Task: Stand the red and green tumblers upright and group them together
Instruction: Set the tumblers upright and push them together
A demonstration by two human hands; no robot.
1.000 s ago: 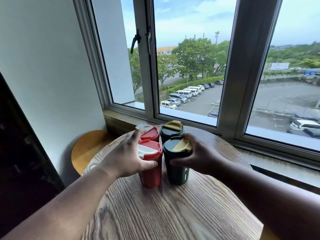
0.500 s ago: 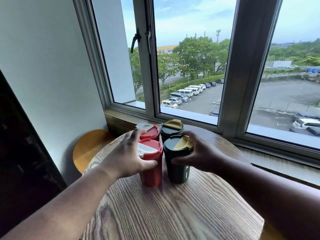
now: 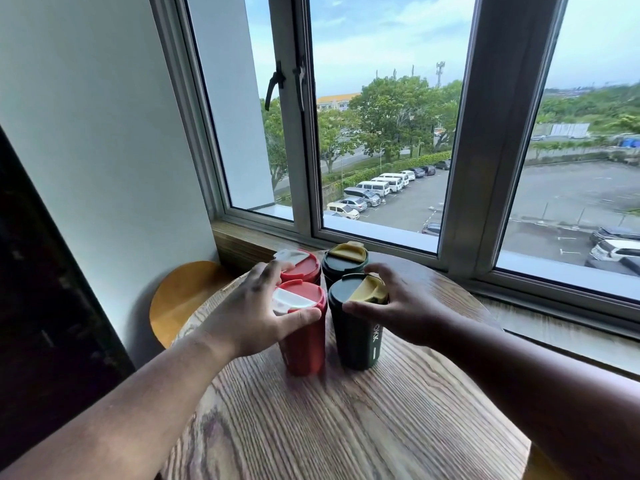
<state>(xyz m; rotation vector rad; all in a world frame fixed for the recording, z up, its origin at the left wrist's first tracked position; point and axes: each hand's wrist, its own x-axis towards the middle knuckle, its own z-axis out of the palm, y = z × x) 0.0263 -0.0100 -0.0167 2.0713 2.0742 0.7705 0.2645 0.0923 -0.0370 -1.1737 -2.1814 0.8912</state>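
I count four tumblers, all upright, clustered two by two: near red tumbler (image 3: 304,337), white lid flap; far red tumbler (image 3: 301,268) behind it; near green tumbler (image 3: 356,337), yellow flap; far green tumbler (image 3: 344,259) behind.

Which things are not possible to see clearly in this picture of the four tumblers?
Head view only:
- Far red tumbler: body hidden by the left hand and near red tumbler.
- Far green tumbler: body hidden by the near green tumbler.
- Right hand: firmness of grip unclear.
- Near green tumbler's lettering: too small.
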